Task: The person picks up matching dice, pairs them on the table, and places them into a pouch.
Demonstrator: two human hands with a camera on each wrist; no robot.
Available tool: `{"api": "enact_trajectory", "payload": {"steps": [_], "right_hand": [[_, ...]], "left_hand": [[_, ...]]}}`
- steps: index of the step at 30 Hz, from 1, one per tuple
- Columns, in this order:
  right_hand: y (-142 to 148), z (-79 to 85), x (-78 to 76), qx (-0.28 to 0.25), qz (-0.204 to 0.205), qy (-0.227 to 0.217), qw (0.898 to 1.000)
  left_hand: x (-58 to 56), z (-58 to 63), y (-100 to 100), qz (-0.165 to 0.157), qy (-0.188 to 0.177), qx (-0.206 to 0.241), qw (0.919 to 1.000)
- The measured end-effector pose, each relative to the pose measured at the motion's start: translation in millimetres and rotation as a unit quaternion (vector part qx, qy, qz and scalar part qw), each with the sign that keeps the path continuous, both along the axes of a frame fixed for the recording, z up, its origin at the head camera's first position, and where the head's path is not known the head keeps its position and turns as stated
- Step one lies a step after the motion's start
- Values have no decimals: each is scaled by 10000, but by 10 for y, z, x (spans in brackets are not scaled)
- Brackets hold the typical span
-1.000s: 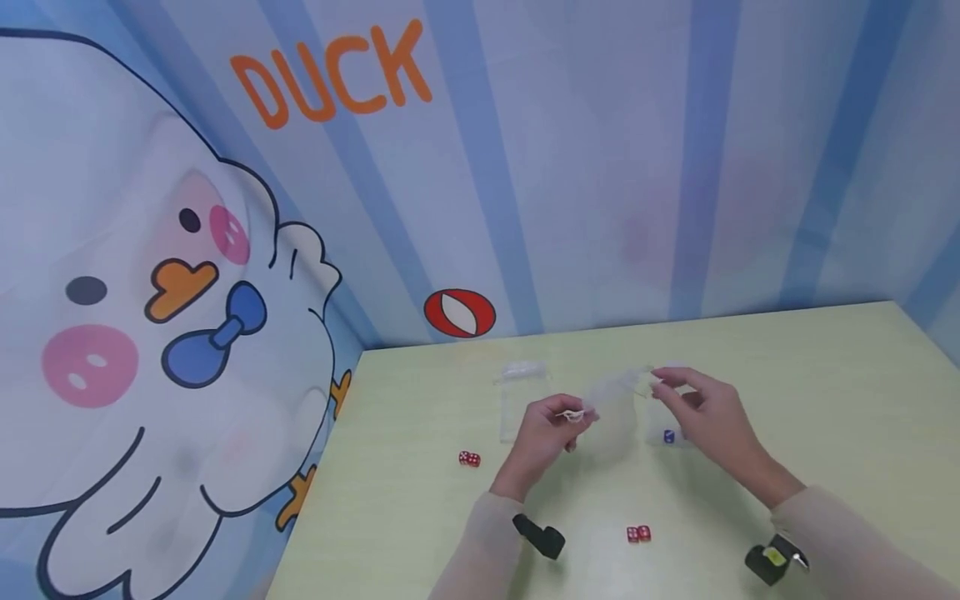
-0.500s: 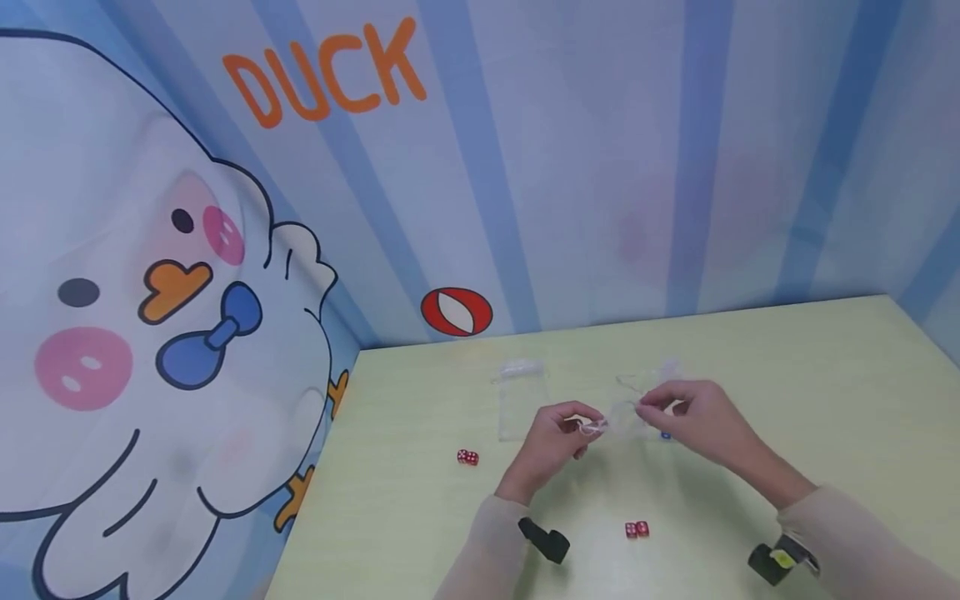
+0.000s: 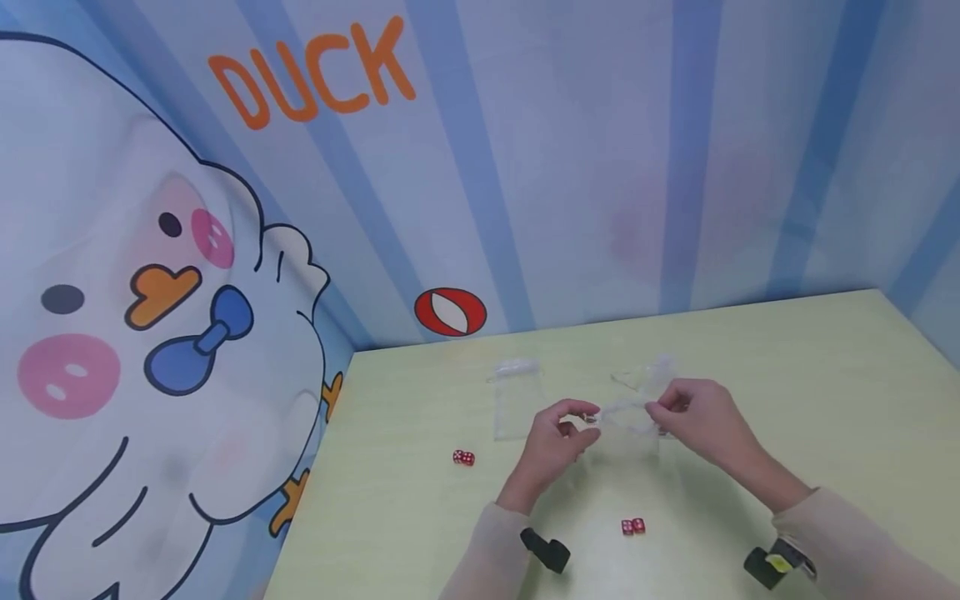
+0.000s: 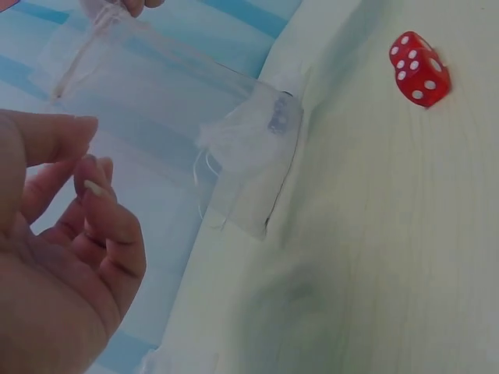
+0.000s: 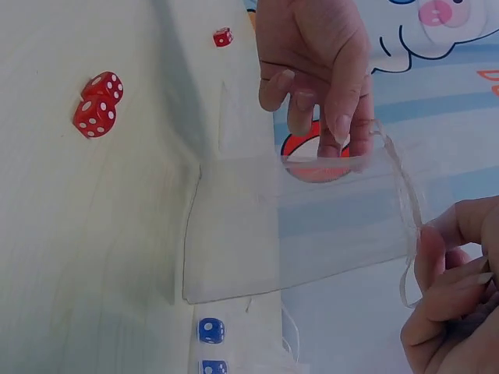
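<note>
A sheer white drawstring bag (image 3: 626,421) hangs mouth up between my two hands. My right hand (image 3: 697,417) pinches the corner of its mouth at the cord (image 5: 409,195). At the other top corner my left hand (image 3: 555,442) has its thumb and fingertips together right at the bag's edge. The right wrist view shows the bag hanging flat, with nothing visible inside. Beyond it lie blue dice (image 5: 210,330) beside another sheer bag (image 4: 242,140), mostly hidden in the head view. Two red dice (image 3: 633,527) lie side by side in front of my hands.
A flat sheer bag (image 3: 517,404) lies at the back left of the table (image 3: 405,400). Two more red dice (image 3: 463,457) sit to the left of my left hand. Behind the table hangs a blue striped cloth (image 3: 570,167) with a duck print.
My right hand has moved down and nearer to me, bringing the bag from slanted to hanging upright. My left hand has shifted its fingers at the bag's corner, where cord loops showed before.
</note>
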State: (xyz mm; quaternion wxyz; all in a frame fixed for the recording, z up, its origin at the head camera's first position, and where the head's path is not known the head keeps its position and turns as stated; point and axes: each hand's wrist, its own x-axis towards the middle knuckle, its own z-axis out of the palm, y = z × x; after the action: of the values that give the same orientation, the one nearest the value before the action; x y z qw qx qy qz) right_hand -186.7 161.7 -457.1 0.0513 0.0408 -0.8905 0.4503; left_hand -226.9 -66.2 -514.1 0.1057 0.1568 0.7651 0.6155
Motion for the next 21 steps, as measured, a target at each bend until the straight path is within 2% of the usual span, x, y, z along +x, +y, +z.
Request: {"api": "enact_trajectory", "payload": {"steps": [5,8,12,14,17,21], "right_hand": [[21,-39,-9,-51,-145,255,9996],[17,-35,-9,-48,-187,335,9993],[6,-40,1,-65,-289,325,9990],[0,-48,6,-92,-338,316,9989],[-11,-57,9,-125,-358,302,9988],[-21,-59,12,-128,-340,337,9988]], "left_hand": [[76,-37,-67,47,73,-249,9997],[134,-77,-132,-306,168,-599,9976],[241,-141,-191,-1063,333,-1115,9875],[304,-184,-196,-1325,363,-1330,9815],[407,-252,-186,-1513,330,-1633,9743],[527,-336,-149,-1543,466,-2059,9652]]}}
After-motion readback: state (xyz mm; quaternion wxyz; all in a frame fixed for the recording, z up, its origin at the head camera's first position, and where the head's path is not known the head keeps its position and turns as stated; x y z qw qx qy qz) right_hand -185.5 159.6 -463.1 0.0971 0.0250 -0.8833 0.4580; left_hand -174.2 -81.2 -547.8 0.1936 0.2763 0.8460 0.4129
